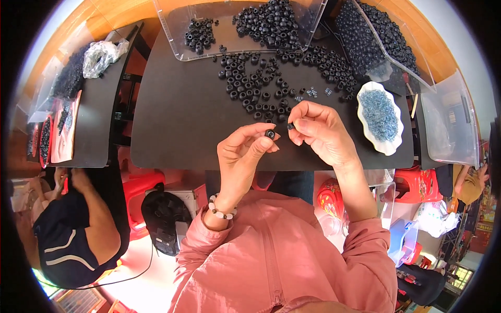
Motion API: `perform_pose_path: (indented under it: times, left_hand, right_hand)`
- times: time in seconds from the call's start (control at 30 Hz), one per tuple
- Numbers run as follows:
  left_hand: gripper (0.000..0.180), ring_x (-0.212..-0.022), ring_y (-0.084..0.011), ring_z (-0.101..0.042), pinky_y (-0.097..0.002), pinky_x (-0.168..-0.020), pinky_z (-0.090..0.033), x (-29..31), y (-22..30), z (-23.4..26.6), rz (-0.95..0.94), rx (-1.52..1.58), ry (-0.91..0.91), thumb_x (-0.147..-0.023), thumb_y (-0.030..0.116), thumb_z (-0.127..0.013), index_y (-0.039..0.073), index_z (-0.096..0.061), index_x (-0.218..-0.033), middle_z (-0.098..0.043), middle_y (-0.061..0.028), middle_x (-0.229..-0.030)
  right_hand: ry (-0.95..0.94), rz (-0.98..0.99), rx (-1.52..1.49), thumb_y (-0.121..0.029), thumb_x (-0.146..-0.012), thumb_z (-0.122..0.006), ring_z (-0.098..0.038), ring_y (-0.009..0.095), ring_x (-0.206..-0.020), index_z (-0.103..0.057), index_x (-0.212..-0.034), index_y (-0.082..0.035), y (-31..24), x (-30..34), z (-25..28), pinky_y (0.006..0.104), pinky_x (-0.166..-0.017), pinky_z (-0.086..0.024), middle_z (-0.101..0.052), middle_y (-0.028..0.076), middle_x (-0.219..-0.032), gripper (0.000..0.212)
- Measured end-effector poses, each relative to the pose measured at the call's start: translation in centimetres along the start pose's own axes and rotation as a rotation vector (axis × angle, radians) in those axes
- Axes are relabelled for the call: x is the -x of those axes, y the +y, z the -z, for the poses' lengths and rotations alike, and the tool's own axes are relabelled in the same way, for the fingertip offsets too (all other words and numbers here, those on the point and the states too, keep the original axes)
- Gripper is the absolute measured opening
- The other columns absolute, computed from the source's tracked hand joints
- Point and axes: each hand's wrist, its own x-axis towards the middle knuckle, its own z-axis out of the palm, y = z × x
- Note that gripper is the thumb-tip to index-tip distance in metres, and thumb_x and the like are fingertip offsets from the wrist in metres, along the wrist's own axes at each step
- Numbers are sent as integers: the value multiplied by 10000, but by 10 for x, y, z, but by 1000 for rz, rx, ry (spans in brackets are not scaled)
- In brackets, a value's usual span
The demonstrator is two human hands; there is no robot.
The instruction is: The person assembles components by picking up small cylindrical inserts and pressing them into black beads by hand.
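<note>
My left hand (241,151) pinches a small round black plastic shell (270,134) between thumb and fingertips, its hollow opening facing up. Close by on the right, apart from the shell, my right hand (326,135) grips a smaller black plastic piece (290,126) in its fingertips; most of that piece is hidden. Both hands are above the dark table's near edge. Beyond them lies a spread of loose black shells (250,86). A few tiny silvery coil-like pieces (312,92) are scattered beside it. More such pieces (380,115) fill a white scalloped dish (363,115) to the right.
A clear tray (180,56) at the far side holds black parts, and another clear bin (424,73) at far right holds many more. An empty-looking clear box lid (453,125) stands right. At left, another person (78,229) sits by a side table (99,120).
</note>
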Motion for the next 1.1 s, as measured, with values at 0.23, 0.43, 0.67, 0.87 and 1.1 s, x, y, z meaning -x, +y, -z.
perform_pose_path:
  times: [0.23,0.43,0.67,0.87,1.1]
  left_hand:
    - [235,-786,-114,-630,-244,-752,-525,6,2,-6,10,-64,-2,-887,57,-658,-27,-644,-1105,-668,-79,-918]
    - [236,-809,-108,-623,-233,-758,-519,7,-1,-8,-39,-84,6,-859,21,-679,-27,-656,-1089,-640,-59,-931]
    - [236,-796,-117,-620,-228,-723,-495,8,-3,-6,-174,-328,27,-787,13,-741,0,-699,-1019,-672,-75,-921]
    - [241,-768,-148,-640,-254,-689,-504,6,-4,-1,-330,-507,-6,-739,3,-763,33,-715,-973,-692,-73,-872]
    - [246,-745,-164,-654,-263,-676,-512,6,-3,-1,-400,-615,-21,-725,-8,-764,46,-719,-960,-698,-68,-847]
  right_hand:
    - [33,-20,-47,-151,-910,-631,-543,118,-676,-606,-967,19,7,9,-6,242,-617,-420,-586,44,-769,180]
    - [57,3,8,-221,-926,-631,-532,117,-660,-609,-956,14,14,13,-11,236,-605,-412,-573,37,-727,239]
    - [58,-12,-6,-239,-915,-647,-513,108,-626,-610,-919,7,17,18,-12,232,-583,-397,-566,31,-703,249]
    - [38,-50,-10,-226,-913,-660,-509,74,-639,-629,-851,-34,19,22,-9,209,-615,-412,-637,49,-762,204]
    - [72,-47,41,-198,-889,-680,-510,106,-606,-582,-811,-20,19,25,-12,228,-577,-396,-570,29,-730,217]
